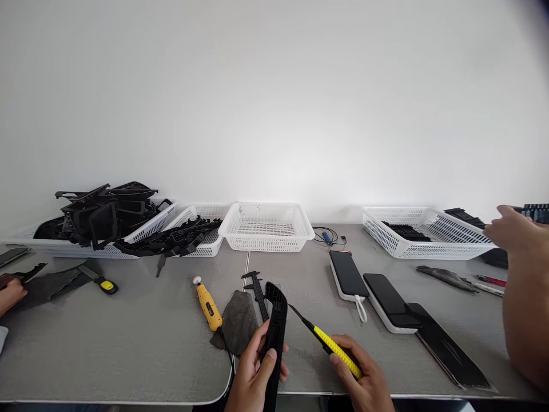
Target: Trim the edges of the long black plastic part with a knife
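Observation:
My left hand is closed around a long black plastic part, held upright with its bent upper end pointing away from me. In my right hand is a utility knife with a yellow textured handle. Its dark blade points up and left, close to the plastic part's right edge; whether the tip touches cannot be made out. Just beyond my left hand lie a grey cloth, a black caliper and a yellow rotary tool with a white tip.
Black plastic parts fill white baskets at the left. Another white basket stands at the back centre, one more at the right. Power banks lie right of centre. Co-workers' hands show at the left and right.

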`<state>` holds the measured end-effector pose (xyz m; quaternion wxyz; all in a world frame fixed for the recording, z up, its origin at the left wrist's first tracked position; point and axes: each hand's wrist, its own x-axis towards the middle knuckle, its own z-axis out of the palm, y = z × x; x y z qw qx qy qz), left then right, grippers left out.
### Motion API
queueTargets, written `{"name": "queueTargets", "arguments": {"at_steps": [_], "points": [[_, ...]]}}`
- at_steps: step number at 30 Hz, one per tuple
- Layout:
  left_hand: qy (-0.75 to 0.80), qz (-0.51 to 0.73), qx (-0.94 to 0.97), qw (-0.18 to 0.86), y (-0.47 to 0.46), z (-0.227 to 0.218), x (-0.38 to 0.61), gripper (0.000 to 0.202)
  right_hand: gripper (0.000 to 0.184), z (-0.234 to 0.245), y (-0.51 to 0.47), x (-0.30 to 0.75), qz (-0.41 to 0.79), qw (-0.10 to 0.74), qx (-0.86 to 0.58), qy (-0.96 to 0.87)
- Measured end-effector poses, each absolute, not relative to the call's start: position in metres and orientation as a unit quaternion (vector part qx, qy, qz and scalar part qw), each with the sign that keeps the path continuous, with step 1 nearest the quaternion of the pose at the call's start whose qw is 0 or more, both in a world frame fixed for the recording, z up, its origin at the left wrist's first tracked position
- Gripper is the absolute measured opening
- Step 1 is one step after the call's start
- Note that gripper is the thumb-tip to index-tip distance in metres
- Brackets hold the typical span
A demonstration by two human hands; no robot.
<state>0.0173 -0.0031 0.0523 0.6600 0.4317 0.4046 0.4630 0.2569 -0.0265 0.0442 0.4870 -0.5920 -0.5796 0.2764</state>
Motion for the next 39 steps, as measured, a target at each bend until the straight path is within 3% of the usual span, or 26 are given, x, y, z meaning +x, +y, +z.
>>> {"name": "queueTargets", "arguments": {"at_steps": [8,20,33,39], "points": [[0.408,0.452,0.449,0.653,0.0,0.038,0.015,0.086,0.032,0.044,-0.028,0.258,0.29,0.483,-0.586,-0.583],[0.416,0.426,0.445,0.669,-0.004,0.057,0.015,0.085,0.032,0.038,-0.028,0.261,0.297,0.471,-0.59,-0.584],[0.429,0.421,0.478,0.64,-0.002,0.043,0.017,0.089,0.033,0.046,-0.023,0.254,0.258,0.504,-0.583,-0.582],[0.429,0.433,0.489,0.624,-0.004,0.04,0.018,0.076,0.034,0.038,-0.023,0.257,0.258,0.497,-0.586,-0.586]]}}
